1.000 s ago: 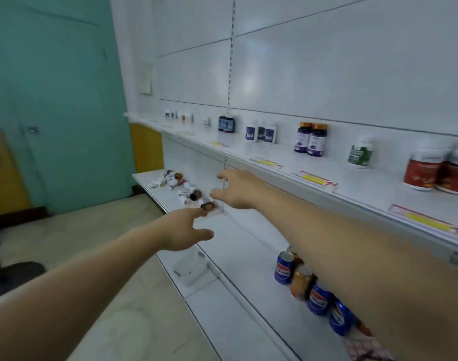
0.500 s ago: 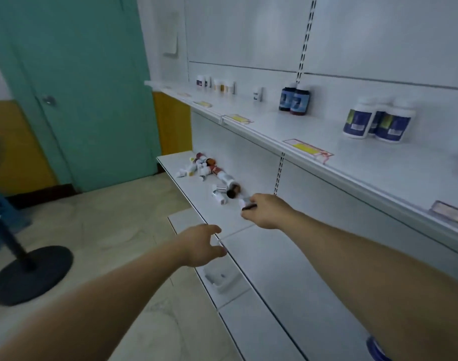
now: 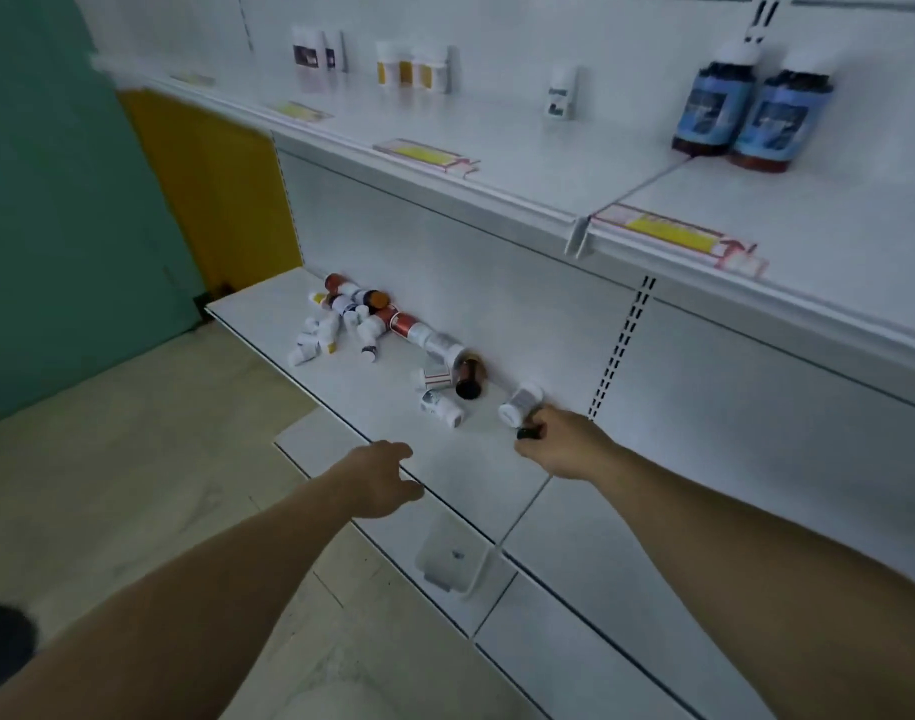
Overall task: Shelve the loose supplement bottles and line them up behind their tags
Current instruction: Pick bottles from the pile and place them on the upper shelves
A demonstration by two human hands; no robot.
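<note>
Several loose supplement bottles [image 3: 351, 317] lie tumbled on the white middle shelf [image 3: 268, 324]. Nearer me lie a brown bottle [image 3: 468, 379] and two small white ones [image 3: 441, 407]. My right hand [image 3: 561, 446] grips a small dark-capped bottle [image 3: 528, 433] low over the shelf; most of that bottle is hidden in the fist. A white bottle [image 3: 520, 402] lies just beyond its fingers. My left hand [image 3: 387, 480] hovers at the shelf's front edge, fingers relaxed and holding nothing. On the upper shelf [image 3: 497, 163], yellow tags [image 3: 424, 153] sit in front of standing bottles.
On the upper shelf stand two blue-labelled bottles [image 3: 751, 114], a small white bottle [image 3: 561, 93] and yellow-labelled ones [image 3: 413, 67]. A clear plastic holder [image 3: 445, 561] lies on the bottom shelf. A teal door [image 3: 55, 200] and a yellow panel [image 3: 211, 179] are at left.
My view has swung left and down toward the loose bottles. My right hand dropped to the middle shelf and closed round the small dark-capped bottle; my left hand moved up to the shelf edge.
</note>
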